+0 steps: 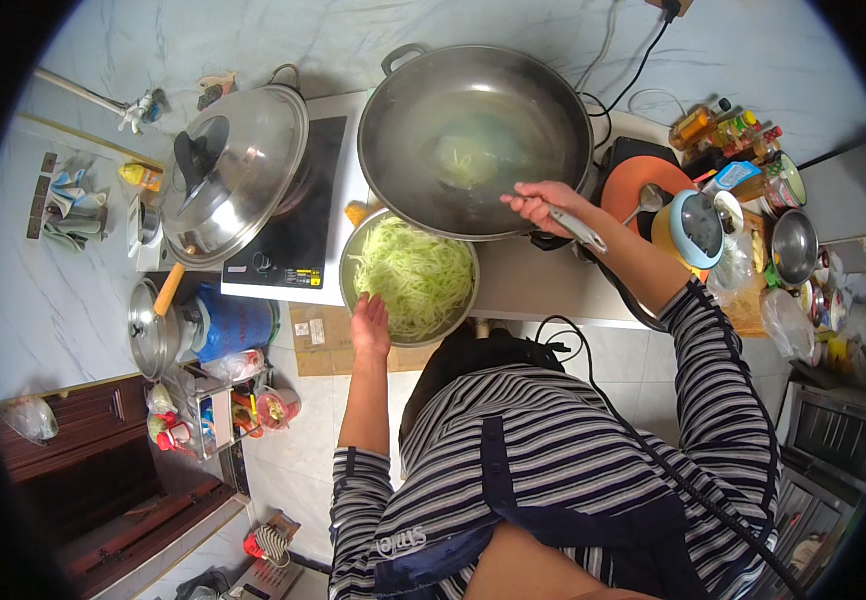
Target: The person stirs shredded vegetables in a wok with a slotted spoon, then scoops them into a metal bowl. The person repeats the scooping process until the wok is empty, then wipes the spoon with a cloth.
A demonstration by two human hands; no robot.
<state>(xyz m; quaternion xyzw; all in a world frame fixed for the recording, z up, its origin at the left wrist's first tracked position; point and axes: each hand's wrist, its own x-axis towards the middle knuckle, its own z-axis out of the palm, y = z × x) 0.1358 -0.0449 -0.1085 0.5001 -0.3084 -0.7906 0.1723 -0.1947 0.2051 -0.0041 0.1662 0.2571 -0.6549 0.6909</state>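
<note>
A wide dark wok (418, 127) stands in front of me, hazy with steam or smoke. A few pale strands (466, 159) lie at its bottom. My right hand (545, 204) grips the metal handle of a cooking utensil (581, 229) over the wok's near right side; its working end cannot be made out. Against the wok's near left rim sits a metal bowl (470, 311) heaped with pale green shredded vegetable (414, 277). The bowl overhangs the counter edge. My left hand (370, 322) is at its left rim, palm up; whether it bears the bowl's weight is unclear.
Left of the wok, a domed pot lid (245, 180) covers a pan on a black induction hob (320, 195). At the right are an orange round board (639, 180), a blue-rimmed container (692, 229) and several seasoning bottles (695, 126). A black cable (605, 405) crosses my front.
</note>
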